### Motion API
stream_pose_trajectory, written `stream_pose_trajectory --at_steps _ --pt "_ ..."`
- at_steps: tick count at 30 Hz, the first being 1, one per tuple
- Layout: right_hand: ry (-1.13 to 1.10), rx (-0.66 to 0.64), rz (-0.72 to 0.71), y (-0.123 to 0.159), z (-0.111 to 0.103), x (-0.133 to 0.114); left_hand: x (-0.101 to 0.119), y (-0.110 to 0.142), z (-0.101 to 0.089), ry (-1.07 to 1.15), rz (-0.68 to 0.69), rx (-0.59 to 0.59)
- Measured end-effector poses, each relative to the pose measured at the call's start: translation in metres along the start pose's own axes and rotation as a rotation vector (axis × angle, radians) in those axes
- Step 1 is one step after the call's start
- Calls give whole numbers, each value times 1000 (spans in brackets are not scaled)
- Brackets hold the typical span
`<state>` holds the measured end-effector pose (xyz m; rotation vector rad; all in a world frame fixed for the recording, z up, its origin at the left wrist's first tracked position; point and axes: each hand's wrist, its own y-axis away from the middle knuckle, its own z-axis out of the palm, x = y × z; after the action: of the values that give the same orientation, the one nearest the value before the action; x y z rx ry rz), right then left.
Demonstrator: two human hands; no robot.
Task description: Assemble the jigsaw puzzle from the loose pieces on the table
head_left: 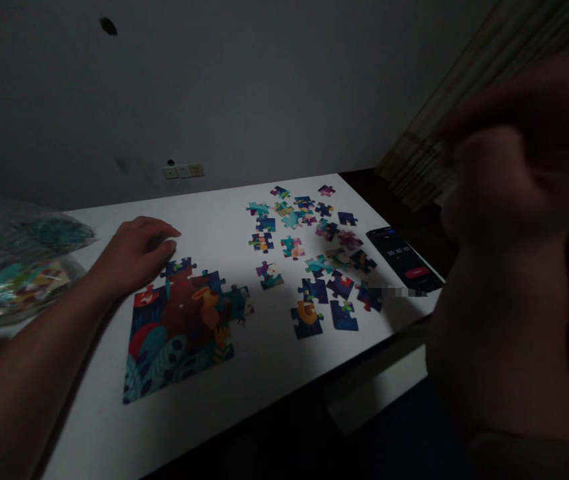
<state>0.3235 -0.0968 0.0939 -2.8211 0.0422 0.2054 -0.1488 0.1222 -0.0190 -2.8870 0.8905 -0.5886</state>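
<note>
My left hand (141,252) rests on the white table, fingers stretched out, just above the top edge of a partly joined jigsaw puzzle (179,327). No object shows in that hand. The joined part has a brown animal figure, blue leaves and red shapes, with an uneven right edge. Loose puzzle pieces (313,291) lie scattered to the right of it, some overlapping. Close to the camera at the right, my right hand (519,147) is raised above the table, dark and blurred. Its fingers look bent, but whether they hold anything is unclear.
A phone (405,260) with a running timer lies at the table's right edge. Clear plastic bags (19,260) with colourful contents stand at the left. Behind the table (204,220) is a wall with sockets (183,171); a curtain (429,133) hangs at the right.
</note>
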Motion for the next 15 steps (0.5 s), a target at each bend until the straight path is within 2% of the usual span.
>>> stream_pose_trajectory --at_steps 3,6,9,12,15 --pt "-42 -35 48 59 16 -27 2 -1 -1 -3 -8 3" --pt "-81 -66 93 125 40 -51 0 -2 0 -1 8 -4" --pt "-111 -21 163 175 68 -64 -3 -3 0 -10 15 -7" --pt "-178 9 152 192 91 -69 -3 -3 0 -26 5 -6" --pt "-214 5 129 182 104 -72 -1 -2 -2 -23 -6 -19"
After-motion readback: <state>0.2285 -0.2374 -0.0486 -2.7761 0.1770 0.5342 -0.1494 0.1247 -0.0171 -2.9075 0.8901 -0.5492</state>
